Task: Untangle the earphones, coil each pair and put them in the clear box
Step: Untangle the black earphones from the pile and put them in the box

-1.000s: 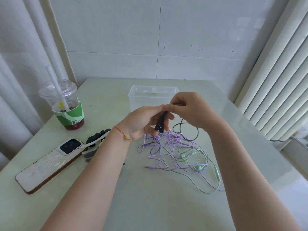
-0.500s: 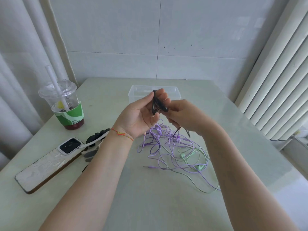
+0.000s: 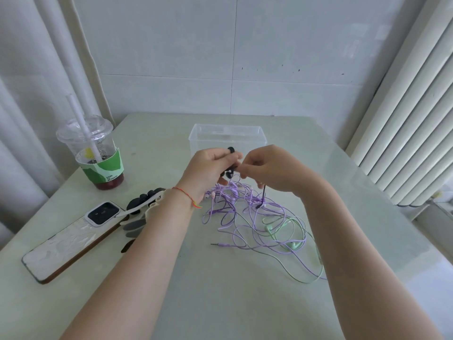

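Above tangle: hands [image 3: 239, 168] grip black earphones [image 3: 230, 173], tail [image 3: 264, 193] hanging down.

A pale greenish table [image 3: 245, 303] with a smooth, slightly glossy top fills the lower half of the frame. Behind it, across the upper centre, stands a wall [image 3: 232, 57] of large white tiles with thin grey joints and a few dark specks. White curtains [image 3: 36, 82] hang in folds at the upper left. At the right edge rise white vertical slats [image 3: 411, 119], perhaps a radiator or blind. Soft daylight falls evenly.
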